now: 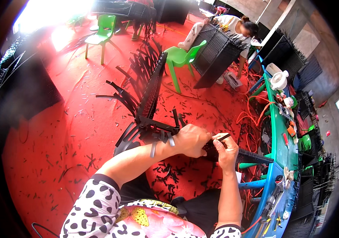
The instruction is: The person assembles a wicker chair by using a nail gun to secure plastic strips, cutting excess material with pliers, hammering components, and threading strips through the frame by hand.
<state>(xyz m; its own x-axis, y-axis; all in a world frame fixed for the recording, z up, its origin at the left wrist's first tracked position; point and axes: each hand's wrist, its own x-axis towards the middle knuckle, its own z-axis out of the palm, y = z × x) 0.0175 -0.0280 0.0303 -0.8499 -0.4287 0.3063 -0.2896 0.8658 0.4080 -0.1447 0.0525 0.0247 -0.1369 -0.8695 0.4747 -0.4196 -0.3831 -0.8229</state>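
Observation:
A black woven piece [152, 89] with loose flat strips fanning from its edge stands in front of me, a dark bar running from its lower end toward my hands. My left hand [193, 140] is closed in a fist over this work; what its fingers grip is hidden. Right beside it, my right hand [228, 154] pinches a short black strip [224, 137] between thumb and fingers. Below my right hand, a dark mesh panel [252, 157] slants off to the right. Several loose strip ends [153, 150] lie near my left forearm.
Black strip scraps litter the red floor [78, 131]. Along the right runs a green and blue table [282, 137] with tools and a small white fan [279, 80]. Green chairs [183, 57] stand ahead. Another person [233, 25] bends beside a large black woven piece [223, 51]. Orange cords [252, 115] trail near the table.

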